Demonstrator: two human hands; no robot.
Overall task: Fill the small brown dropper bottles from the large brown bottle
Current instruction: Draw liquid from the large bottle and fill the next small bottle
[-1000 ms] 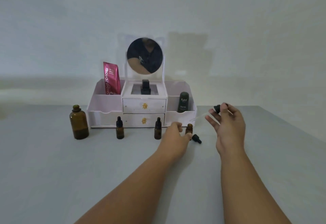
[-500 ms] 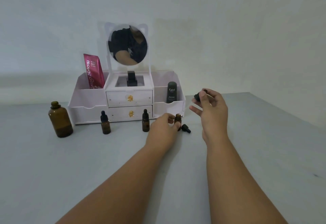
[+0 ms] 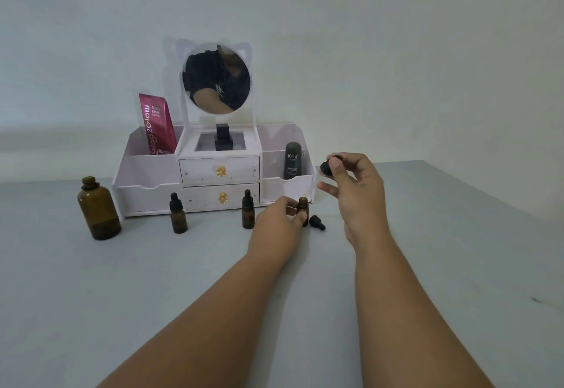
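The large brown bottle (image 3: 99, 209) stands uncapped at the left of the grey table. Two small brown dropper bottles, one (image 3: 178, 213) left and one (image 3: 247, 210) in the middle, stand capped in front of the organiser. A third small bottle (image 3: 302, 205) is uncapped, and my left hand (image 3: 279, 219) pinches its body on the table. My right hand (image 3: 354, 187) holds a black-bulbed dropper (image 3: 326, 168) above it, its clear glass tube slanting down towards the bottle's mouth. Another black dropper cap (image 3: 316, 222) lies just right of that bottle.
A white organiser (image 3: 146, 170) with two drawers and a round mirror (image 3: 217, 79) stands at the back. It holds a pink tube (image 3: 157, 125), a dark Kahf bottle (image 3: 293, 160) and a small black bottle (image 3: 224, 137). A pale wall rises behind.
The view has shifted. My right hand has kept the dropper raised and tilted it over the uncapped small bottle, while my left hand has stayed on that bottle.
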